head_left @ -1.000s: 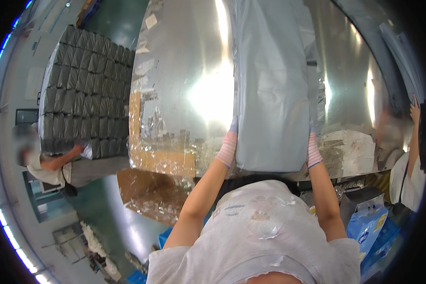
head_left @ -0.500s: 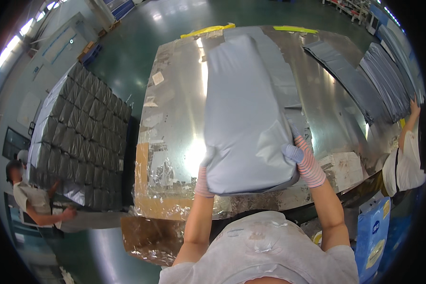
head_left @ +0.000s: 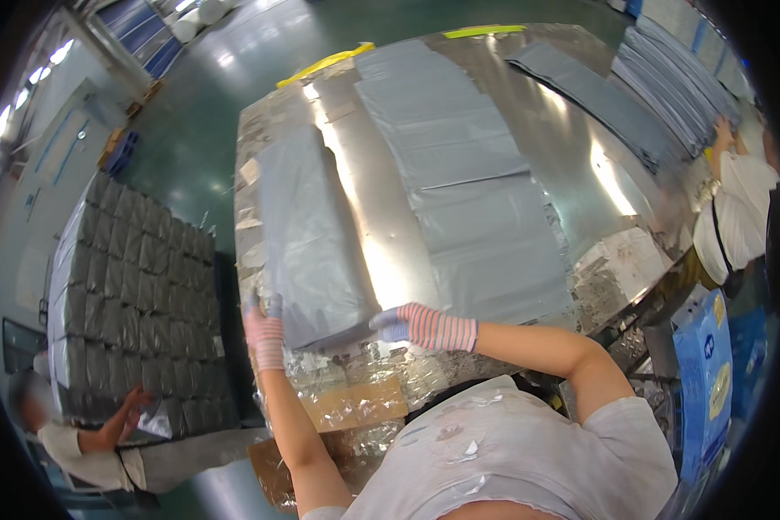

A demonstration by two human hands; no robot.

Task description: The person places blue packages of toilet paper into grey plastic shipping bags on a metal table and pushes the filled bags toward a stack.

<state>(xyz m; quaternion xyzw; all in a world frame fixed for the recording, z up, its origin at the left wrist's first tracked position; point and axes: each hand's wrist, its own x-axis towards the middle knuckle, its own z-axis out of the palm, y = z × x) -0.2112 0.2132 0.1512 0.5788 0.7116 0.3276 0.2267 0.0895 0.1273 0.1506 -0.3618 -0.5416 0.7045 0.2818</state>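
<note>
A flat grey plastic-film bundle (head_left: 312, 243) lies lengthwise on the left part of the metal-topped table (head_left: 368, 230). At its near left corner is my left hand (head_left: 264, 334), in a striped knit glove, open with the fingers pointing away from me along the edge. My right hand (head_left: 426, 328), gloved the same way, is open by the near right corner, fingers pointing left toward the bundle. Whether its fingertips touch the film I cannot tell. Right of the bundle, a strip of grey film sheets (head_left: 468, 173) stretches across the table.
A folded grey sheet (head_left: 594, 100) and a stack of grey sheets (head_left: 672, 82) lie far right, near a co-worker's hand (head_left: 724, 134). At left, another person (head_left: 95, 442) works beside a tall stack of grey packages (head_left: 139, 303). A blue bag (head_left: 705, 381) stands at lower right.
The grey bundle, held between both hands over the middle, now lies on the table's left side. My hands have moved left with it, and their grip has loosened.
</note>
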